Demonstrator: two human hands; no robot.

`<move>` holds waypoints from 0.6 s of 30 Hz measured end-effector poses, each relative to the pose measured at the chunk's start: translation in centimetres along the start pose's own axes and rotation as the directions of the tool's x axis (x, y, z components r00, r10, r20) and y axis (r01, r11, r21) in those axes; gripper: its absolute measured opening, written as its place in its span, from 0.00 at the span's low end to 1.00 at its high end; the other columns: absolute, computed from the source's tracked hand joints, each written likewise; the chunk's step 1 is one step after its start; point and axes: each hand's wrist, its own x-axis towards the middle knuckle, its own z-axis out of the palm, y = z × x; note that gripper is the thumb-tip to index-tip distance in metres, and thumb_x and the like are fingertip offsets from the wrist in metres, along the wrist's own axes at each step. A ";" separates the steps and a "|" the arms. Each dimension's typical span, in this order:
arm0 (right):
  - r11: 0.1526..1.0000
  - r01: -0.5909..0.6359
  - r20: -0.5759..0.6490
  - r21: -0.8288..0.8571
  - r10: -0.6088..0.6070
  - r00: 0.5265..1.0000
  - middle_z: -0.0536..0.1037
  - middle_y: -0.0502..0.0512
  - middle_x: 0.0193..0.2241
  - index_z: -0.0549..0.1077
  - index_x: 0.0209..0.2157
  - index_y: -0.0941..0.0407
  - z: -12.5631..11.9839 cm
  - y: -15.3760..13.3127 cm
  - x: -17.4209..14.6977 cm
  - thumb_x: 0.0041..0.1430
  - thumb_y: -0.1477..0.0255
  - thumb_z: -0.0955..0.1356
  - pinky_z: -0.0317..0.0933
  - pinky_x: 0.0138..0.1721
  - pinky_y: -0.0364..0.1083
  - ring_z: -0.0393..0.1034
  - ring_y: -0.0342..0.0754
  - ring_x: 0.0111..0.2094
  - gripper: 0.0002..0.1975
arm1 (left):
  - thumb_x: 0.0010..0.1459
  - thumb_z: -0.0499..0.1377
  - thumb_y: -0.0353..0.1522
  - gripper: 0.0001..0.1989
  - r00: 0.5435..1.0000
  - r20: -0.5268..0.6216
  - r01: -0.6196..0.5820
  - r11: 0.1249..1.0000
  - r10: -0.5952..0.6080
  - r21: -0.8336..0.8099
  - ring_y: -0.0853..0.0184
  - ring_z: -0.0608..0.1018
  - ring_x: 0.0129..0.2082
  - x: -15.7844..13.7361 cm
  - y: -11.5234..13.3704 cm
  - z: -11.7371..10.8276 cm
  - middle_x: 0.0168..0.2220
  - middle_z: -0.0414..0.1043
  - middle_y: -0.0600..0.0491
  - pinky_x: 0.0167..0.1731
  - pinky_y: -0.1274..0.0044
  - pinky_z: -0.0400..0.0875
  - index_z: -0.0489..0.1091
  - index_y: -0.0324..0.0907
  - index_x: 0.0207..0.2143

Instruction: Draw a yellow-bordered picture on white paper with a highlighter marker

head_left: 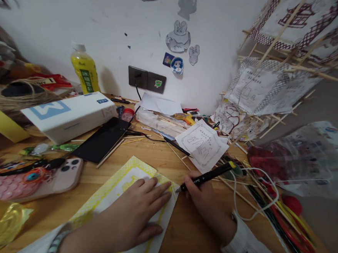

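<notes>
My left hand [137,211] lies flat with its fingers stretched across a white sheet of paper [169,219]. A yellow cross-hatched border and yellow drawing show on the sheet, partly covered by that hand. In my right hand [201,195] is a black marker pen [208,176] with a yellow end, its tip at the sheet's right edge near the upper corner. Whether the tip touches the paper, I cannot tell. Behind the marker, a small sheet with a black line drawing [202,144] rests on the sticks.
A dark tablet or phone [103,140] lies beside a white box [70,116]. At the left are a pink-cased phone [59,178] and yellow film [8,222]. A yellow drink bottle [85,70] stands behind. Wooden sticks, a white cable [274,184] and paper lanterns [258,85] crowd the right.
</notes>
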 end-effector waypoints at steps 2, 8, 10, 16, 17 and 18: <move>1.000 0.004 -0.005 0.001 -0.004 1.000 0.63 0.46 0.14 0.64 0.19 0.53 0.0 -0.1 0.0 0.54 0.64 0.64 0.55 0.24 0.43 0.61 0.45 0.20 0.13 | 0.57 0.60 0.39 0.27 1.000 0.003 0.000 1.000 0.000 0.001 0.53 0.67 0.51 0.0 0.0 0.0 0.60 0.62 0.46 0.51 0.62 0.62 0.63 0.40 0.57; 0.999 -0.010 -0.011 0.031 0.010 1.000 0.63 0.45 0.14 0.62 0.17 0.53 -0.1 0.2 -0.1 0.52 0.65 0.64 0.54 0.22 0.42 0.59 0.44 0.20 0.13 | 0.57 0.60 0.39 0.27 1.000 -0.015 -0.023 0.999 0.024 0.024 0.52 0.67 0.51 -0.1 -0.2 0.4 0.60 0.63 0.45 0.50 0.61 0.63 0.63 0.40 0.58; 0.998 -0.025 -0.023 0.065 0.027 0.999 0.64 0.45 0.15 0.65 0.19 0.54 0.0 0.5 -0.1 0.54 0.63 0.65 0.54 0.21 0.42 0.59 0.43 0.19 0.14 | 0.57 0.60 0.39 0.27 1.000 -0.012 -0.022 0.999 0.022 0.030 0.51 0.67 0.52 -0.2 -0.3 0.4 0.60 0.62 0.45 0.50 0.61 0.63 0.62 0.40 0.58; 0.996 -0.016 -0.038 0.084 0.019 0.999 0.70 0.49 0.17 0.69 0.23 0.55 0.1 0.9 -0.1 0.58 0.56 0.65 0.56 0.20 0.42 0.62 0.44 0.19 0.19 | 0.57 0.59 0.39 0.28 1.000 -0.007 -0.027 0.999 0.028 0.041 0.52 0.68 0.51 -0.1 -0.2 0.2 0.60 0.63 0.45 0.50 0.62 0.62 0.61 0.38 0.58; 0.997 -0.010 -0.039 0.081 0.013 0.999 0.70 0.49 0.17 0.70 0.23 0.56 0.1 0.9 -0.1 0.58 0.55 0.65 0.57 0.20 0.42 0.63 0.44 0.19 0.19 | 0.58 0.59 0.39 0.28 1.000 -0.007 -0.027 0.999 0.027 0.044 0.52 0.68 0.51 -0.1 -0.2 0.2 0.60 0.63 0.45 0.50 0.62 0.62 0.61 0.38 0.58; 0.997 -0.006 -0.040 0.078 0.009 0.999 0.71 0.49 0.17 0.70 0.24 0.56 0.1 0.8 -0.1 0.58 0.55 0.65 0.57 0.21 0.42 0.63 0.44 0.19 0.19 | 0.58 0.59 0.38 0.28 1.000 -0.005 -0.028 0.999 0.028 0.046 0.51 0.67 0.51 -0.1 -0.2 0.2 0.61 0.62 0.45 0.50 0.62 0.62 0.61 0.38 0.58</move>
